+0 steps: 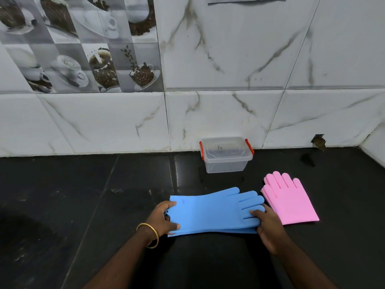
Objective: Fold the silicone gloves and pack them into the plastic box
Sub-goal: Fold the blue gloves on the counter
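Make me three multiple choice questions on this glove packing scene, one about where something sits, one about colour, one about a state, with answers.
1. Where is the plastic box?
A. against the wall
B. beside the person's elbow
C. on the pink gloves

2. What colour are the gloves under the hands?
A. green
B. blue
C. yellow

3. The box lid is:
A. missing
B. leaning on the wall
C. on the box

Answers: 1 A, it stands at the tiled wall's foot. 2 B, the left hand and right hand hold the blue gloves. 3 C, the lid sits between red latches.
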Available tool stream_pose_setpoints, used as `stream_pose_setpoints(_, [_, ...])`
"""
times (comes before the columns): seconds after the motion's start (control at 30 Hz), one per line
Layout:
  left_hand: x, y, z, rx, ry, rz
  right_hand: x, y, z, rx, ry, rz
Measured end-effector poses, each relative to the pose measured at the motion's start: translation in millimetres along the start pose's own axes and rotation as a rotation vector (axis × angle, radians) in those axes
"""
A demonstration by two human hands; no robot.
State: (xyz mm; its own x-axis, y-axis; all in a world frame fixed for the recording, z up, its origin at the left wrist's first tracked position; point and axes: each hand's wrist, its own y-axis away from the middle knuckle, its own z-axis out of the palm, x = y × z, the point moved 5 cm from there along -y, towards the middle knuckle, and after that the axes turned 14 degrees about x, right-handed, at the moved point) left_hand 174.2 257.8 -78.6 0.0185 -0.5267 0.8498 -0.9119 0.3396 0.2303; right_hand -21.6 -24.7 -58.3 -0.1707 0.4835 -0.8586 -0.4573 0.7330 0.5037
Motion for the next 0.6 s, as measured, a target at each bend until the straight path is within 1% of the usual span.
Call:
stream_pose_setpoints(0.13, [4,-1,1,0.022,-0.048,0.009,-7,-3,-11,0.074,0.137,-0.150])
stream_pose_setpoints(0.23, [6,-3,0,0.042,-0.149,0.033,-10,-4,-18,0.152,0.240,-0.255])
stream_pose_setpoints(0.4, [9,-7,1,0.027,-0.290,0.041,-10,3,-24,0.290,0.552,-0.474])
stream_pose_setpoints(0.47, [11,-9,0,0.021,-0.372,0.022,-13,10,-21,0.336,0.718,-0.642])
stream_pose_setpoints(0.53, [13,-11,-1,0.000,-0.451,0.013,-15,19,-10,0.324,0.850,-0.841])
stream_pose_setpoints(0.57, [14,-13,-2,-0.013,-0.484,0.011,-14,25,-1,0.275,0.893,-0.920])
stream_pose_setpoints(0.6, [15,-15,-2,-0.018,-0.509,0.010,-12,31,10,0.191,0.936,-0.981])
